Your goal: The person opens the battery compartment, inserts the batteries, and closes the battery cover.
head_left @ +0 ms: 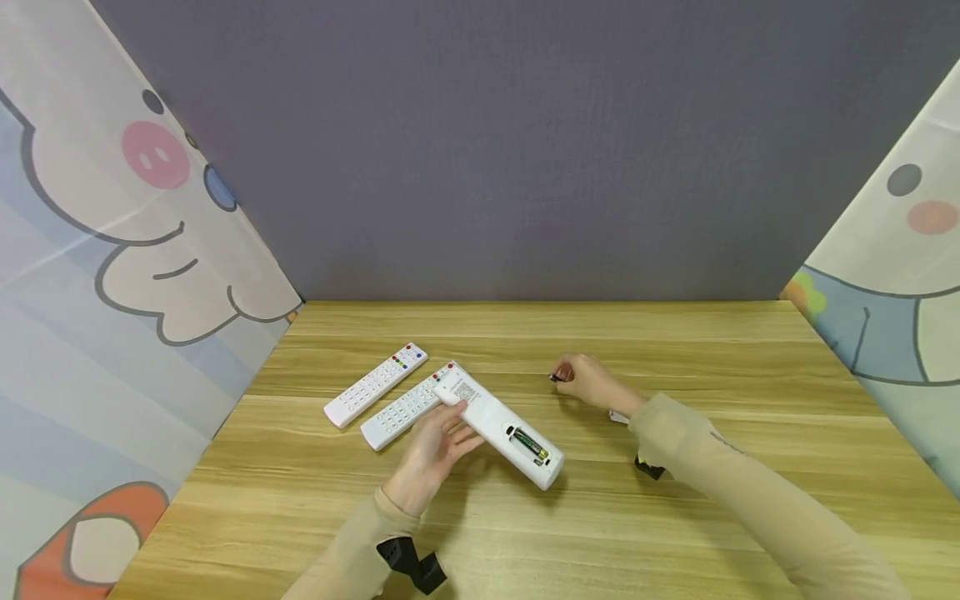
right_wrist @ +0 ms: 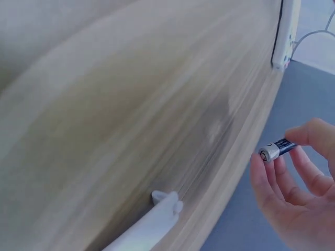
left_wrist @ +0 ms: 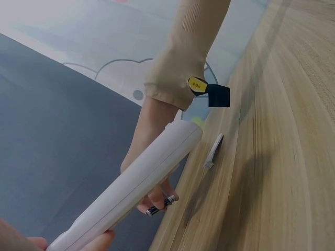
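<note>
My left hand [head_left: 431, 458] grips a white remote control [head_left: 491, 421] by one end, its back turned up and its far end raised off the table. In the back of that remote the battery compartment is uncovered, and one green battery [head_left: 531, 443] lies inside it. Over to the right, my right hand [head_left: 592, 383] pinches a small black-and-silver battery [right_wrist: 277, 149] between thumb and fingers, above the table. Beneath the right forearm lies a small white piece that looks like the battery cover [left_wrist: 213, 150], partly hidden by the sleeve in the head view.
Two more white remotes lie face up on the wooden table [head_left: 675, 350]: one remote [head_left: 375, 387] at the far left, another remote [head_left: 405, 408] beside it, partly behind the held one. A grey panel [head_left: 525, 150] stands along the table's back edge, with cartoon-printed sheets at both sides.
</note>
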The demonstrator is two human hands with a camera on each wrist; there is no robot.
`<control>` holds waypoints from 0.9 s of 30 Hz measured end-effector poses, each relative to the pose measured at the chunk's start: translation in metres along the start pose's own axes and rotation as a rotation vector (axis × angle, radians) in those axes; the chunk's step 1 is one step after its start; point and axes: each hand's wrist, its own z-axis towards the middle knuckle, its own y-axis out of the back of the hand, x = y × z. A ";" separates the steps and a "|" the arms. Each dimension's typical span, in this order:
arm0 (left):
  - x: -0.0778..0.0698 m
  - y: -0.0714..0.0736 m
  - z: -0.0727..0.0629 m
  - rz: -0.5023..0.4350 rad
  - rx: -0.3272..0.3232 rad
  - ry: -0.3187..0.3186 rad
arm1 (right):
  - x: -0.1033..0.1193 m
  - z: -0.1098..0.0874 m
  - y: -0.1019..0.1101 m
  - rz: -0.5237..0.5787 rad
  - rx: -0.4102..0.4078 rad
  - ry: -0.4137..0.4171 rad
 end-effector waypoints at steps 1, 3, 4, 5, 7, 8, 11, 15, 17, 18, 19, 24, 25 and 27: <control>0.000 0.000 0.000 0.000 0.000 0.001 | 0.001 -0.001 0.000 0.007 -0.002 0.007; 0.000 0.000 0.000 0.002 0.003 0.002 | 0.003 -0.003 0.000 0.025 -0.007 0.015; 0.000 0.000 0.000 0.004 0.004 0.002 | 0.003 -0.004 0.000 0.033 -0.009 0.016; 0.000 0.000 0.000 0.004 0.003 0.003 | 0.004 -0.006 0.000 0.038 -0.009 0.016; 0.000 0.000 0.000 0.006 0.008 0.002 | 0.007 -0.009 0.000 0.057 -0.007 0.005; 0.000 0.000 0.000 0.005 0.007 0.002 | 0.008 -0.011 0.000 0.070 -0.003 -0.002; 0.000 -0.001 0.000 -0.005 0.005 0.003 | 0.012 -0.016 0.000 0.098 0.008 -0.022; -0.001 -0.002 0.001 -0.023 -0.004 0.001 | 0.016 -0.021 0.000 0.090 -0.002 -0.003; -0.001 -0.003 0.001 -0.029 -0.010 0.001 | 0.018 -0.024 0.000 0.076 -0.017 0.021; -0.001 -0.003 0.001 -0.031 -0.011 0.001 | 0.019 -0.025 0.000 0.073 -0.026 0.031; -0.001 -0.003 0.001 -0.032 -0.013 0.002 | 0.021 -0.026 0.000 0.070 -0.035 0.042; -0.002 -0.004 0.002 -0.037 -0.024 0.009 | 0.027 -0.033 0.001 0.083 -0.056 0.065; -0.002 -0.004 0.002 -0.034 -0.022 0.007 | 0.028 -0.034 0.001 0.092 -0.054 0.064; -0.002 -0.005 0.001 -0.027 -0.019 0.006 | 0.030 -0.037 0.001 0.108 -0.052 0.057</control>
